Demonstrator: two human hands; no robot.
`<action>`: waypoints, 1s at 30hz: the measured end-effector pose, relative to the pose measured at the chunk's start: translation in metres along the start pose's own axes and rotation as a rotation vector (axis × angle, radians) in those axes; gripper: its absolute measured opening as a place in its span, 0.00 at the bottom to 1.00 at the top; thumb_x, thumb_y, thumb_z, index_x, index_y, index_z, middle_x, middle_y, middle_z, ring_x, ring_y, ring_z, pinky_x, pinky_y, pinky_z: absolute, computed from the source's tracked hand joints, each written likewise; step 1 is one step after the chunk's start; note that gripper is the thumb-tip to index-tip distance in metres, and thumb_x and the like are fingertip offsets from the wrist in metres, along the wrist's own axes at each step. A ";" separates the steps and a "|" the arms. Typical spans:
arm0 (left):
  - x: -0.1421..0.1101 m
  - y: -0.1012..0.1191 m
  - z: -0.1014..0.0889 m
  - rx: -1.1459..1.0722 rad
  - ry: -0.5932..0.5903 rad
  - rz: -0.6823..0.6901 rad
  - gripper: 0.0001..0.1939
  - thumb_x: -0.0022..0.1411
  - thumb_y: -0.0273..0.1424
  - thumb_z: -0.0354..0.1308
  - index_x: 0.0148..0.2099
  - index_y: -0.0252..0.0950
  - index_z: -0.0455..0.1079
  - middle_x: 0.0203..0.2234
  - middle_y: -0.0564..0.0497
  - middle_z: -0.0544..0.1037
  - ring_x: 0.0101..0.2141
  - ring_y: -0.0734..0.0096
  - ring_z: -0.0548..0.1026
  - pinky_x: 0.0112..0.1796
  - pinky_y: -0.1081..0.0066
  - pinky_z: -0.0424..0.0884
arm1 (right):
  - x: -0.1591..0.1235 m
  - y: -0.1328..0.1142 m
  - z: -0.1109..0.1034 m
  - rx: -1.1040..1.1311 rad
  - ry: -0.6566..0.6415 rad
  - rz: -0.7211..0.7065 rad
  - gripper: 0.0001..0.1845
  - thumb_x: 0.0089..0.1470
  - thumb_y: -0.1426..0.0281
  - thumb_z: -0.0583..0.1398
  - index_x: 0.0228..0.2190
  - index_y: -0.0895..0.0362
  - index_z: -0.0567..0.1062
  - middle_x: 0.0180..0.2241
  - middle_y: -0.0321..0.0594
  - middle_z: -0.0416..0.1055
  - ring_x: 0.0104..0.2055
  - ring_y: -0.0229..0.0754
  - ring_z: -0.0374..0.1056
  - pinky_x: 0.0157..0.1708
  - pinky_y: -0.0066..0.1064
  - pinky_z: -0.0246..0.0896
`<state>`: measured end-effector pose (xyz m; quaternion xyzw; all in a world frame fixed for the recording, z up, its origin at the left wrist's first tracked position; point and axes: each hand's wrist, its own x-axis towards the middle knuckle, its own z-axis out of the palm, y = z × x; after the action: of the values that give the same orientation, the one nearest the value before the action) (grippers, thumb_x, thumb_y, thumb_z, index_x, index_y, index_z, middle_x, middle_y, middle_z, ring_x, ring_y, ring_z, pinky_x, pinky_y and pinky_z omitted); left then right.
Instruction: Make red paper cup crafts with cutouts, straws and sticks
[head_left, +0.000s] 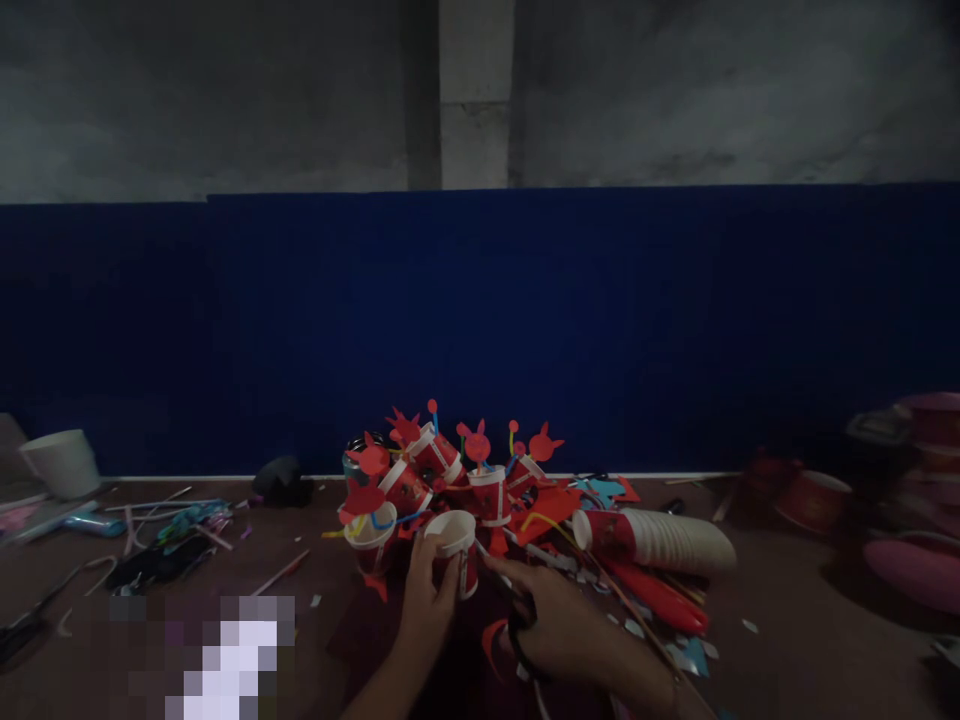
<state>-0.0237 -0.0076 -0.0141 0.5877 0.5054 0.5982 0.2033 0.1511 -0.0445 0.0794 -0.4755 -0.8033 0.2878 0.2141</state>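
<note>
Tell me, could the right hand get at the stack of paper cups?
Probably yes: the stack of cups lies nearby, its upper side uncovered. A long red object lies along its near side, and the right hand seems to hold scissors, which may need setting down.

The left hand [430, 590] covers part of the side of a paper cup [454, 533]. Fingers of the right hand [555, 615] hide much of a black-handled tool [519, 640], its exact shape lost in shadow. Both forearms are cut off by the bottom edge. At lower left, a pixelated patch [232, 660] masks whatever lies there. A pink object [919, 575] runs out past the right edge, blurred. Print on the decorated cups [489, 497] is too small to read.
</note>
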 end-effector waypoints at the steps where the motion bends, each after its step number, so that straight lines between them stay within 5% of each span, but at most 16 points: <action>1: 0.000 -0.001 0.000 0.002 0.008 0.001 0.09 0.55 0.36 0.54 0.36 0.37 0.67 0.32 0.48 0.72 0.37 0.62 0.71 0.41 0.63 0.67 | 0.000 0.000 0.000 0.032 -0.002 0.011 0.37 0.33 0.77 0.55 0.50 0.49 0.69 0.22 0.29 0.71 0.21 0.34 0.59 0.18 0.22 0.48; 6: -0.001 -0.003 0.001 -0.004 0.003 0.023 0.09 0.54 0.37 0.56 0.35 0.37 0.70 0.34 0.46 0.73 0.40 0.59 0.71 0.43 0.61 0.67 | 0.004 0.002 0.005 0.359 -0.061 0.120 0.34 0.31 0.78 0.55 0.46 0.53 0.73 0.18 0.28 0.67 0.18 0.33 0.54 0.17 0.22 0.46; 11: -0.001 0.004 0.001 0.002 -0.025 0.065 0.07 0.56 0.33 0.54 0.36 0.37 0.70 0.37 0.44 0.72 0.43 0.59 0.69 0.45 0.60 0.66 | 0.011 0.001 0.004 0.639 -0.177 0.183 0.27 0.33 0.76 0.56 0.41 0.55 0.75 0.23 0.31 0.72 0.24 0.38 0.65 0.22 0.24 0.56; 15: -0.002 0.003 0.001 0.025 -0.050 0.028 0.08 0.56 0.33 0.53 0.36 0.37 0.70 0.39 0.44 0.71 0.43 0.59 0.70 0.44 0.59 0.66 | 0.002 -0.003 0.004 0.155 -0.023 0.073 0.26 0.37 0.75 0.56 0.42 0.53 0.74 0.28 0.37 0.75 0.29 0.43 0.69 0.29 0.29 0.60; 18: -0.001 0.000 0.001 0.043 -0.071 0.028 0.08 0.56 0.34 0.53 0.35 0.37 0.70 0.41 0.43 0.71 0.44 0.57 0.69 0.44 0.58 0.66 | -0.008 -0.007 0.008 -0.273 0.080 0.005 0.35 0.36 0.76 0.56 0.51 0.56 0.67 0.38 0.47 0.75 0.39 0.51 0.70 0.38 0.36 0.60; 20: -0.001 0.000 0.001 0.056 -0.080 0.050 0.08 0.56 0.33 0.52 0.35 0.36 0.70 0.41 0.42 0.71 0.45 0.56 0.68 0.45 0.58 0.66 | -0.010 -0.009 0.012 -0.342 0.077 0.008 0.39 0.35 0.77 0.56 0.53 0.58 0.64 0.42 0.51 0.74 0.42 0.52 0.69 0.40 0.35 0.59; 26: -0.001 0.007 0.000 0.026 -0.056 0.052 0.07 0.56 0.33 0.53 0.34 0.37 0.71 0.39 0.44 0.71 0.41 0.59 0.70 0.44 0.59 0.67 | 0.001 -0.010 0.011 0.400 -0.060 0.121 0.21 0.38 0.72 0.58 0.39 0.54 0.74 0.25 0.37 0.74 0.26 0.40 0.66 0.23 0.25 0.55; 30: -0.002 0.011 0.002 -0.018 -0.064 0.019 0.07 0.57 0.33 0.53 0.34 0.37 0.70 0.40 0.43 0.70 0.42 0.60 0.70 0.45 0.61 0.67 | 0.005 -0.006 -0.001 0.958 -0.050 0.451 0.11 0.42 0.66 0.57 0.30 0.55 0.75 0.18 0.31 0.64 0.15 0.29 0.51 0.14 0.20 0.37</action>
<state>-0.0177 -0.0133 -0.0068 0.6095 0.4877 0.5855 0.2186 0.1452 -0.0422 0.0844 -0.4783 -0.4647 0.6726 0.3208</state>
